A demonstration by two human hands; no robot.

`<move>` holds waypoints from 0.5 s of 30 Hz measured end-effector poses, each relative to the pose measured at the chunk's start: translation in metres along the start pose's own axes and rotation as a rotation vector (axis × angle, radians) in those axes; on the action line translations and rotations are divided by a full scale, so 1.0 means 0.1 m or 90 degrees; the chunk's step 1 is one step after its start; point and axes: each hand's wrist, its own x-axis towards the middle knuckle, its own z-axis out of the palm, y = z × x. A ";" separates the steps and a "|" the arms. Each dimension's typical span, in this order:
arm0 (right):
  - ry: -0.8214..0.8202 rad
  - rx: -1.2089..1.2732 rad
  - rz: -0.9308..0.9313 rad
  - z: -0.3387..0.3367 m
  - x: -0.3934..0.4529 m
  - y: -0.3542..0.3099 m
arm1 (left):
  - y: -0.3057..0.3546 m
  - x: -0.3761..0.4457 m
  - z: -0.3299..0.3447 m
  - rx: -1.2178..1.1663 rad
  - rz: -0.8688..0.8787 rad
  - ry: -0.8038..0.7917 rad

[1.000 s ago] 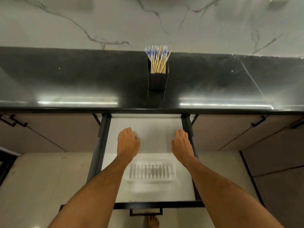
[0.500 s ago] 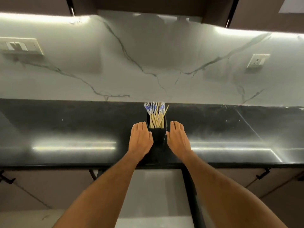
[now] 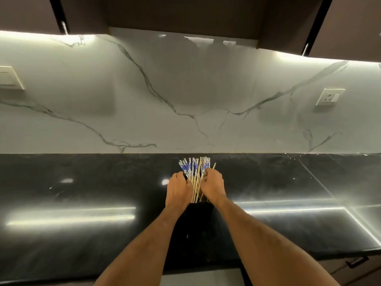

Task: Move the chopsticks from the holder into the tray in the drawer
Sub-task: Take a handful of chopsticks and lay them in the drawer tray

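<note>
Bare left hand (image 3: 178, 189) and right hand (image 3: 213, 187) curl closed around the chopsticks (image 3: 195, 172) standing in the black holder (image 3: 199, 211) on the counter (image 3: 82, 193); light, stiff, likely slippery, best gripped mid-shaft together.

On the black bench (image 3: 82, 193), both hands close around the chopsticks (image 3: 194, 172) standing in the black holder (image 3: 199, 211): left hand (image 3: 177, 189), right hand (image 3: 213, 185).
</note>
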 end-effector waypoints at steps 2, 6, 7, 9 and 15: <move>-0.009 0.023 0.013 0.10 0.10 -0.02 | -0.07 0.12 0.08 -0.045 -0.045 -0.006; 0.002 0.046 0.007 0.30 0.23 -0.04 | -0.19 0.35 0.24 -0.123 -0.133 -0.027; 0.014 0.055 0.006 0.32 0.22 -0.05 | -0.19 0.37 0.25 -0.148 -0.145 -0.026; 0.032 0.049 -0.003 0.40 0.25 -0.05 | -0.18 0.46 0.31 -0.205 -0.155 -0.025; 0.027 0.041 -0.019 0.54 0.33 -0.06 | -0.18 0.58 0.39 -0.312 -0.154 -0.019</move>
